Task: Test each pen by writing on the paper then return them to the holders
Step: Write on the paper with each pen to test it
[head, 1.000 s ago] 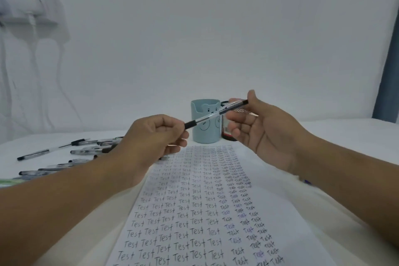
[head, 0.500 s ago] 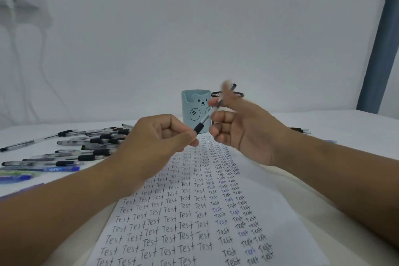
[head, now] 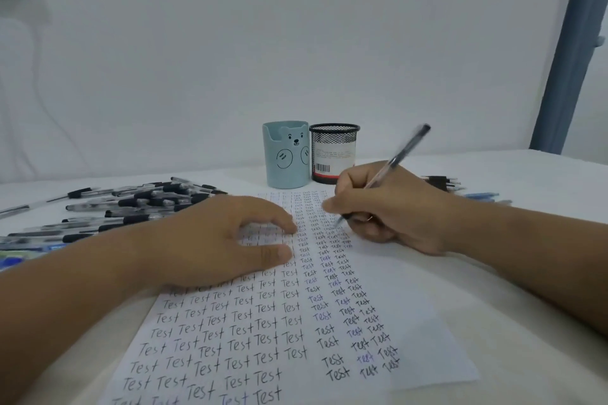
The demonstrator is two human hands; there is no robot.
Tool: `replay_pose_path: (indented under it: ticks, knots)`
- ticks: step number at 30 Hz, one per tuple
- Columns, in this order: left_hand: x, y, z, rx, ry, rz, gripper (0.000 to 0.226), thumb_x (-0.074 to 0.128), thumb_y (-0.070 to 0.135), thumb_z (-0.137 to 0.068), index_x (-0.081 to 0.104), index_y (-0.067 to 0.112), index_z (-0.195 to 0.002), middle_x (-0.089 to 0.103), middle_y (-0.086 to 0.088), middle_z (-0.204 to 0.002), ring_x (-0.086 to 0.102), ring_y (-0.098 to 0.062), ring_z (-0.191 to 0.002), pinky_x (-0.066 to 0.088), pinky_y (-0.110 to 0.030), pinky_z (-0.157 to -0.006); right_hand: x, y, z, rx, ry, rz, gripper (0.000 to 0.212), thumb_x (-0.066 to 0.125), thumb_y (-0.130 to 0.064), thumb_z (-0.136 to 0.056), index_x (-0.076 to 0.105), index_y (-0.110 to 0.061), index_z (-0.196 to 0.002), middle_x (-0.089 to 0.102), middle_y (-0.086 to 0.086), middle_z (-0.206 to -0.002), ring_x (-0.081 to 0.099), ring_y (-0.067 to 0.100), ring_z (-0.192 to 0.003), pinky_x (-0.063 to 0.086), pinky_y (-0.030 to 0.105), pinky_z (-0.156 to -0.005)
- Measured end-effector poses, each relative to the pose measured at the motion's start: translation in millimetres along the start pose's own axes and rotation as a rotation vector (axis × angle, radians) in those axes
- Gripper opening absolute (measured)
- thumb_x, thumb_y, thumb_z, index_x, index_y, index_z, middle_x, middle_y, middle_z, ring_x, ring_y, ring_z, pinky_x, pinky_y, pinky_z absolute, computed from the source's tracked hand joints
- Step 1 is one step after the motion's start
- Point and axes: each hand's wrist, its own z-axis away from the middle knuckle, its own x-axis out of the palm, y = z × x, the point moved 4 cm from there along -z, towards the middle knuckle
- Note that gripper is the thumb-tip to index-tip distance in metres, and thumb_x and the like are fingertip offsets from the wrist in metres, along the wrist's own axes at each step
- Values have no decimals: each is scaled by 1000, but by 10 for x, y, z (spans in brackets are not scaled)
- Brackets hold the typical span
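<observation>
Your right hand (head: 391,207) has its fingers curled tight around a clear-barrelled pen (head: 388,171), tip down on the paper (head: 411,332) near the top of the right-hand columns, cap end tilted up and away to the right (it's pretty blurred, so I can't tell if the tip is actually touching). Your left hand (head: 227,237) lies flat on the sheet's left side, fingers relaxed and slightly spread, thumb out toward the middle, holding nothing. The paper is covered in rows of "Test", mostly black with a few blue ones.

Behind the sheet stand the 2 holders, touching side by side: a light blue bear cup (head: 285,154) on the left and a black mesh cup (head: 334,151) with a white label on the right. A big pile of pens (head: 138,207) lies on the table left of the paper, and a smaller bunch of pens (head: 450,186) sits behind your right wrist
</observation>
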Motion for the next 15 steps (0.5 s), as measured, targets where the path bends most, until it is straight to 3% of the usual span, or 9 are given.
replay_pose_path:
  ticks: [4, 8, 15]
  knots:
    - [-2, -45, -6, 17, 4, -19, 50, 56, 72, -75, 58, 59, -123, 49, 48, -127, 35, 31, -119, 27, -3, -95, 30, -36, 33, -39, -6, 108, 30, 67, -24, -94, 59, -9, -69, 56, 10, -55, 37, 17, -41, 27, 20, -40]
    - [6, -55, -12, 21, 25, 3, 50, 57, 73, -71, 60, 60, -119, 49, 50, -125, 37, 30, -119, 28, -7, -99, 14, -69, 63, -117, 67, 350, 43, 78, -20, -86, 49, -14, -55, 58, 9, -52, 48, 18, -47, 40, 22, -50]
    - [5, -61, -10, 31, 40, -15, 48, 57, 71, -74, 61, 57, -120, 49, 50, -123, 32, 34, -117, 26, 1, -91, 1, -18, 52, -90, 81, 455, 41, 69, -6, -84, 45, -12, -52, 54, 8, -50, 46, 10, -45, 38, 17, -49]
